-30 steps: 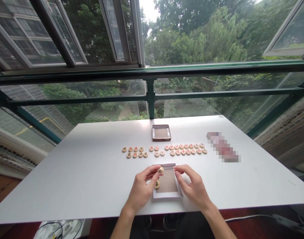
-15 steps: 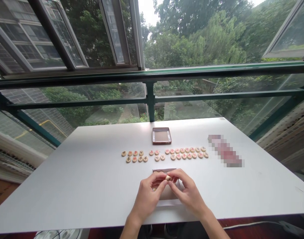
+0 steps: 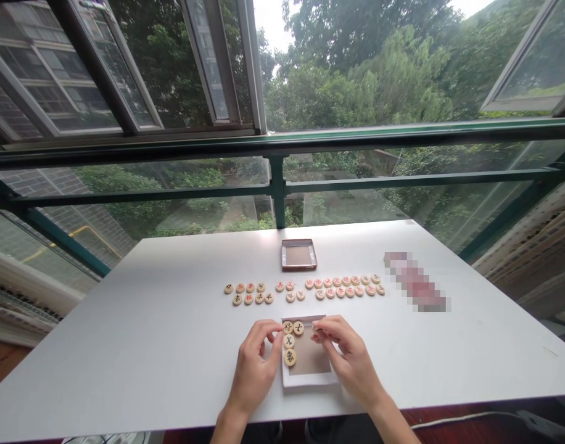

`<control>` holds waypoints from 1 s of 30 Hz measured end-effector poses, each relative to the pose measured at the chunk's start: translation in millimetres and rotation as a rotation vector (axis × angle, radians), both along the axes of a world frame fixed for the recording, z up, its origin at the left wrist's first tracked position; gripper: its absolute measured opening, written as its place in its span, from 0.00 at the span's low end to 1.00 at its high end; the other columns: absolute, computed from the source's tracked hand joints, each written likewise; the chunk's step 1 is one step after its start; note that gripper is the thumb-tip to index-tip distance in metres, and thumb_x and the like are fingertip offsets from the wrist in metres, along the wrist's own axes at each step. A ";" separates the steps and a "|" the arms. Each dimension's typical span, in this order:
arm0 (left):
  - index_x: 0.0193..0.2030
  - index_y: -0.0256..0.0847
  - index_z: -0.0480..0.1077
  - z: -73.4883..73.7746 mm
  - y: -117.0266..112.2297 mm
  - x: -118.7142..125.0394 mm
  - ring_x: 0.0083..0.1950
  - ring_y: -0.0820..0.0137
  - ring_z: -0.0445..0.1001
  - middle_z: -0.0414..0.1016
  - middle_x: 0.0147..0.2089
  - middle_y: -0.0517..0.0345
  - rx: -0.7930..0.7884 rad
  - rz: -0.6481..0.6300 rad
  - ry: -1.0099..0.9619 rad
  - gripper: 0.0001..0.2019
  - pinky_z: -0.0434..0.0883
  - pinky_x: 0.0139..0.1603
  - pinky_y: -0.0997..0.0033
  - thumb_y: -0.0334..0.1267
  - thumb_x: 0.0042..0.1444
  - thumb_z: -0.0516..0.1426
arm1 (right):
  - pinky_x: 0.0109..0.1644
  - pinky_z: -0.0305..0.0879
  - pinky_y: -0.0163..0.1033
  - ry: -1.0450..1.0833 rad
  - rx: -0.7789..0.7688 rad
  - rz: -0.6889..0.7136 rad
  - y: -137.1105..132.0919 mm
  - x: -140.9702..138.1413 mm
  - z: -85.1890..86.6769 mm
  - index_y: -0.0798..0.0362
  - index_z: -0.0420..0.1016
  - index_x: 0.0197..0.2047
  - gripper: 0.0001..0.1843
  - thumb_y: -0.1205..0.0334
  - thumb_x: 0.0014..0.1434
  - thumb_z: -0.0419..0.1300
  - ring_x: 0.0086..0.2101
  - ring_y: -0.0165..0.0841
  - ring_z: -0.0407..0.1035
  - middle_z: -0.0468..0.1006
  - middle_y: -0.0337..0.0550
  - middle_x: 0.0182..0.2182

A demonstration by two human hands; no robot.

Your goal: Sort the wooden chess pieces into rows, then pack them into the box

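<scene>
Just in front of me lies a shallow open box (image 3: pixel 310 381) with white walls and a brown bottom. Several round Chinese chess pieces with black characters rest inside it, along its left side and far left corner; one is a piece (image 3: pixel 290 357) nearest me. My right hand (image 3: pixel 350 354) pinches a chess piece (image 3: pixel 315 328) over the box's far right part, and the fingers partly hide it. At the box's left wall is my left hand (image 3: pixel 257 357), thumb and forefinger curved with their tips slightly apart, beside the corner piece (image 3: pixel 288 327). Nothing shows between them.
Beyond the box, two rows of chess pieces (image 3: pixel 340 292) with red or black characters lie in groups across the white table (image 3: pixel 171 345). Behind them sits a box lid or second tray (image 3: pixel 299 254). A blurred reddish object (image 3: pixel 416 282) lies at right. A green railing (image 3: pixel 277 191) borders the far edge.
My hands have moved apart from their meeting point over the box. The chess piece has stayed in my right hand, while my left hand has let go and shifted left, uncovering the pieces inside.
</scene>
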State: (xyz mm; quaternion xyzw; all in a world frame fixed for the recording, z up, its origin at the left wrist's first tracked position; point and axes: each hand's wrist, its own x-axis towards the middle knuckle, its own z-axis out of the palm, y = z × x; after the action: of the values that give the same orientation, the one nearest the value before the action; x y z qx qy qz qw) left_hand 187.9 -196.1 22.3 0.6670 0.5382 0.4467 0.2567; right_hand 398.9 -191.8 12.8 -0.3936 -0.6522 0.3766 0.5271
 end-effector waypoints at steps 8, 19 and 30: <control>0.43 0.46 0.75 -3.2 -3.5 -1.2 0.36 0.66 0.75 0.78 0.43 0.54 -0.022 0.004 -0.016 0.09 0.72 0.34 0.69 0.42 0.65 0.54 | 0.47 0.77 0.47 -0.055 0.006 -0.109 1.7 1.1 -0.3 0.47 0.78 0.49 0.10 0.61 0.67 0.57 0.45 0.41 0.73 0.76 0.49 0.45; 0.41 0.45 0.75 -0.5 -4.2 1.6 0.34 0.67 0.75 0.78 0.39 0.56 -0.032 0.006 0.018 0.10 0.72 0.35 0.69 0.43 0.65 0.53 | 0.52 0.74 0.48 -0.069 0.008 -0.064 2.9 2.5 -1.5 0.46 0.77 0.50 0.11 0.61 0.68 0.56 0.48 0.41 0.73 0.78 0.47 0.46; 0.45 0.47 0.75 0.0 -20.7 -13.9 0.33 0.68 0.75 0.79 0.36 0.59 -0.145 -0.080 0.116 0.10 0.71 0.36 0.71 0.44 0.66 0.54 | 0.50 0.73 0.48 -0.089 0.024 -0.182 2.8 2.7 -2.7 0.46 0.77 0.49 0.10 0.59 0.68 0.57 0.47 0.42 0.71 0.74 0.48 0.46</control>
State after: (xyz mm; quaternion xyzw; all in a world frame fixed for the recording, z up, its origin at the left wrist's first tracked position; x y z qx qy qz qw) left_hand 174.0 -216.9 22.3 0.6924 0.5558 0.3567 0.2905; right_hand 401.6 -189.0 10.0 -0.4612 -0.6410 0.3016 0.5343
